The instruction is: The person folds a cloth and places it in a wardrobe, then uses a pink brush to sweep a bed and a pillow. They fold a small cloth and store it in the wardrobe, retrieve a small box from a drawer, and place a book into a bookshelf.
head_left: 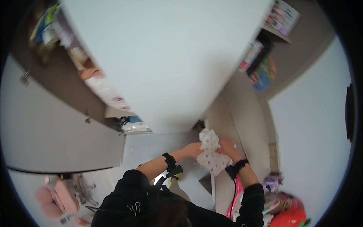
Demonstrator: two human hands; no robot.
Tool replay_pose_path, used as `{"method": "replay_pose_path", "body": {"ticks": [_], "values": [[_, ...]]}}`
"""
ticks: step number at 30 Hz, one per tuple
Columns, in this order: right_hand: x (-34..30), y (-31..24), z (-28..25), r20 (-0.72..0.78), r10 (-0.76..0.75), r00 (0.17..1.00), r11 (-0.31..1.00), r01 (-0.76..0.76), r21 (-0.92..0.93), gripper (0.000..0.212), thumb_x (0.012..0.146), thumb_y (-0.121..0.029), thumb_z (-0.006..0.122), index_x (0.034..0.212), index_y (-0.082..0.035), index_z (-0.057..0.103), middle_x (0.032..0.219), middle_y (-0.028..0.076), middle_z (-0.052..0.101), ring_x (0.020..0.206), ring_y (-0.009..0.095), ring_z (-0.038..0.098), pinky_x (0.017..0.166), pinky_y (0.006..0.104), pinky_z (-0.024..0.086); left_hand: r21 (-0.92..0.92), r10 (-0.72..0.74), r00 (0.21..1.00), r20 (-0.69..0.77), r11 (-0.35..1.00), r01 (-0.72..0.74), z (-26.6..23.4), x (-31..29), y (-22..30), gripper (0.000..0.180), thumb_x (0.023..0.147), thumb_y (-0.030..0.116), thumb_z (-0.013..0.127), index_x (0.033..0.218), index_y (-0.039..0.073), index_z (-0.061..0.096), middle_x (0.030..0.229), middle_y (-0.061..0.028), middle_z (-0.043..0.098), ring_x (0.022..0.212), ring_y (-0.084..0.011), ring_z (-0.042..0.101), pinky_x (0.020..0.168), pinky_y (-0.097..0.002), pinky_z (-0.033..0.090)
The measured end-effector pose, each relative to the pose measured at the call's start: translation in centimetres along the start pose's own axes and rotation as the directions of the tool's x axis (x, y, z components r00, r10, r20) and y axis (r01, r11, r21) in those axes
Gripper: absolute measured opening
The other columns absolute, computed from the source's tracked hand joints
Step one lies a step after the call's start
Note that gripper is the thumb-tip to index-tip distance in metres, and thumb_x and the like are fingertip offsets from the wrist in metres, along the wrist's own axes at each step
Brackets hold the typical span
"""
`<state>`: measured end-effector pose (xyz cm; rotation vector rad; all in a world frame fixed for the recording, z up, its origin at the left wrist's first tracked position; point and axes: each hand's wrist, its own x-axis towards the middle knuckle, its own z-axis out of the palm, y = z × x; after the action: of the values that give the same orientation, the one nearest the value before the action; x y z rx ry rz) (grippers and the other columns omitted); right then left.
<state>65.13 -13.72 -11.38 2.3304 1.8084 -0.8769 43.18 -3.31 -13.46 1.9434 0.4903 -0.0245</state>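
In front of my body I hold a white piece of cloth (214, 160) with a small purple print, perhaps a garment. My left hand (193, 150) grips its left side, fingers closed at the edge. My right hand (227, 147) is closed on its right side. Between the hands the cloth is bunched, with one part standing up above them and a wider part hanging below. The fingertips are partly hidden by the fabric.
A large white cabinet door or panel (162, 56) stands ahead. Left of it, open shelves hold folded clothes (100, 85). Books (252, 56) are on shelves at right. A pink chair (62, 198) stands lower left; a red plush toy (289, 218) lies lower right.
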Motion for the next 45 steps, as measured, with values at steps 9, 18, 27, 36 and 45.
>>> {"method": "replay_pose_path", "body": {"ticks": [9,18,27,36,45], "values": [[4.4,-31.4,-1.0,0.023,-0.466,0.885,0.221,0.092,0.971,0.063,0.074,-0.008,0.069,0.131,0.001,0.044,0.124,0.011,0.056,0.115,0.023,0.052,0.098,0.0357,0.042,-0.251,-0.052,0.996,0.078,0.965,0.070,-27.7,-23.4,-1.0,0.043,0.084,0.017,0.057,0.124,0.003,0.053,0.110,-0.0136,0.064,0.100,-0.0165,0.059,0.091,-0.0331,0.045],[23.1,-55.3,-17.0,-0.572,-0.083,0.816,0.094,0.578,0.811,0.059,0.079,-0.016,0.068,0.127,0.005,0.042,0.118,0.016,0.057,0.105,0.025,0.057,0.088,0.0367,0.048,0.512,0.453,0.484,-0.749,0.859,-0.010,-56.4,-28.4,1.2,0.050,0.082,0.009,0.060,0.130,0.004,0.047,0.125,-0.0209,0.052,0.117,-0.0358,0.049,0.098,-0.0380,0.040],[39.0,-62.0,-21.2,-0.894,-0.007,0.447,0.982,0.171,0.078,0.075,0.077,-0.037,0.069,0.138,-0.007,0.037,0.147,0.023,0.022,0.135,0.040,0.023,0.109,0.0537,0.018,0.466,0.304,0.587,-0.751,0.873,0.145,-53.9,-29.8,-4.0,0.074,0.086,0.011,0.058,0.144,-0.004,0.014,0.145,-0.0292,0.021,0.134,-0.0451,0.021,0.110,-0.0474,0.021],[46.8,-64.5,-18.5,-0.527,-0.380,0.760,0.881,0.470,0.043,0.078,0.079,-0.048,0.059,0.140,-0.005,0.036,0.149,0.023,0.019,0.140,0.039,0.010,0.109,0.0617,0.003,0.108,-0.037,0.444,-0.895,0.949,0.296,-48.8,-34.2,-9.6,0.059,0.090,0.010,0.053,0.141,-0.002,0.026,0.136,-0.0252,0.040,0.127,-0.0391,0.038,0.106,-0.0426,0.032],[46.0,-63.3,-18.4,-0.734,-0.059,0.677,0.978,0.185,0.092,0.076,0.083,-0.034,0.056,0.143,0.001,0.026,0.149,0.023,0.020,0.141,0.037,0.012,0.112,0.0556,0.006,0.050,-0.092,0.421,-0.903,0.948,0.316,-47.9,-34.4,-10.2,0.042,0.091,0.009,0.051,0.131,0.001,0.043,0.130,-0.0205,0.049,0.123,-0.0360,0.045,0.103,-0.0420,0.036]]}}
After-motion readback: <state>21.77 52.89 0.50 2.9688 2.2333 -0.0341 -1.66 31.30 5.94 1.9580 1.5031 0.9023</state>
